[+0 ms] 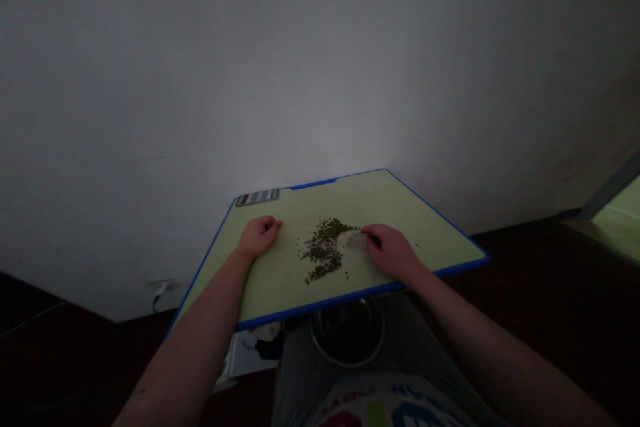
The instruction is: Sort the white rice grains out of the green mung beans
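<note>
A loose heap of small dark greenish-brown grains (325, 243), perhaps beans or seeds, is spread over the middle of a pale yellow-green tabletop (285, 287). At the heap's right side lies a pale, rounded patch (351, 239); whether it is a thin flat piece or a pile of something light I cannot tell. My right hand (390, 250) is at the right end of this patch, thumb and fingers pinched together. To the left of the grains, my left hand (261, 235) rests on the table with its fingers curled in, apart from the heap, and nothing shows in it.
A flat case with grey and red stripes (257, 197) lies at the far left corner. The table's blue rim (320, 307) stands close to the white wall (320, 80). A round metal bowl (349, 333) sits on my lap below the front edge. A plugged-in charger (161, 290) is at the left.
</note>
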Demonstrator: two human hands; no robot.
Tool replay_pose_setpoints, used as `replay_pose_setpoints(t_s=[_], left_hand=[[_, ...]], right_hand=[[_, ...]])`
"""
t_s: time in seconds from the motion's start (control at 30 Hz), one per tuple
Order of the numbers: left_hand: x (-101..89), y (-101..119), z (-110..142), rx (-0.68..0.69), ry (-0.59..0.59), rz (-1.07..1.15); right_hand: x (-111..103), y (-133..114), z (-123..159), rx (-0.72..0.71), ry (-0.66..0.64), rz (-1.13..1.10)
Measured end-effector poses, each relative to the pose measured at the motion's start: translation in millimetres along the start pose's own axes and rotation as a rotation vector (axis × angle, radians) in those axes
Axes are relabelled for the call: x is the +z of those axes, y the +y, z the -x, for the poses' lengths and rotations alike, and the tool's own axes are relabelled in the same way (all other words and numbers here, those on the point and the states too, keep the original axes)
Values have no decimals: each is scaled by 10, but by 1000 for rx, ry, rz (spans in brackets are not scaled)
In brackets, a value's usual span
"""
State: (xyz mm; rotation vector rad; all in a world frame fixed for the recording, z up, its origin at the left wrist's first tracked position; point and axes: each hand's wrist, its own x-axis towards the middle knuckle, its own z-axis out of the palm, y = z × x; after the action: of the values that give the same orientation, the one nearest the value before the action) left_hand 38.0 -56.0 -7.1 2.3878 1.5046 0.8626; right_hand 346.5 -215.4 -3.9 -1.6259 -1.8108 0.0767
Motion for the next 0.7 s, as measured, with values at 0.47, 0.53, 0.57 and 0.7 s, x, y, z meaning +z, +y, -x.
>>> replay_pose_setpoints(t_s=[0.47,0.53,0.57,0.7], left_hand=[[-21,28,16,-1,-11,-1],[-17,21,15,0,-16,5],[-13,16,13,-1,-18,10],[-3,1,2,-6,-15,17]], right_hand=[[31,10,-66,-96,-65,-130],[7,18,-23,-59,-42,-131],[-5,19,1,-38,-30,-132],[-33,-9,87,-42,-32,-145]])
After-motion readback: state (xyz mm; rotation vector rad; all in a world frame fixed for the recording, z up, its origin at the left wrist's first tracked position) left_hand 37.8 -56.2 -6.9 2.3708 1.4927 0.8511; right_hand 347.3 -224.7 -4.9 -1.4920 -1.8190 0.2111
